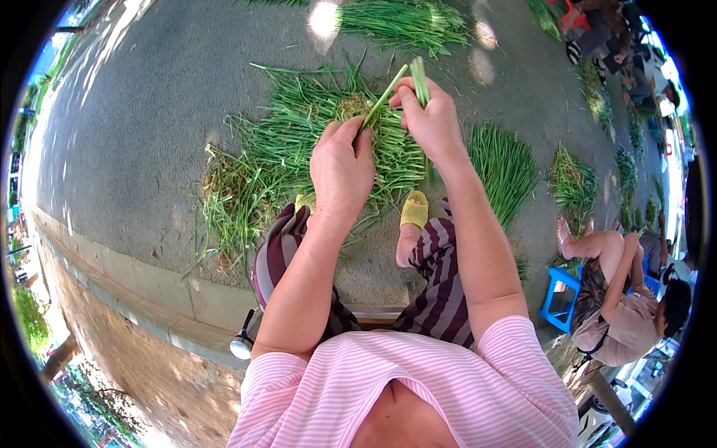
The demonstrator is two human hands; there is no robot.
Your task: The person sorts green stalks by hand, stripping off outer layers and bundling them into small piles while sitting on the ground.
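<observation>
My left hand (343,168) is closed, its thumb and fingers pinching a single long green stalk (383,98) that slants up to the right. My right hand (432,123) is wrapped round a small bunch of pale-ended green stalks (420,77), smeared by motion at the top. The single stalk's upper end lies close to my right fingers; I cannot tell whether they touch it. Below both hands spreads a loose pile of green stalks (287,123), chive-like or scape-like, with dry yellowish bits (355,107) among them.
A neat green bundle (500,168) lies right of my right forearm, another (403,22) beyond the pile. Wilted scraps (228,187) lie left. My yellow slipper (414,209) stands beside the pile. A curb (164,313) runs along the left; a person (620,299) sits by a blue stool (559,299) at right.
</observation>
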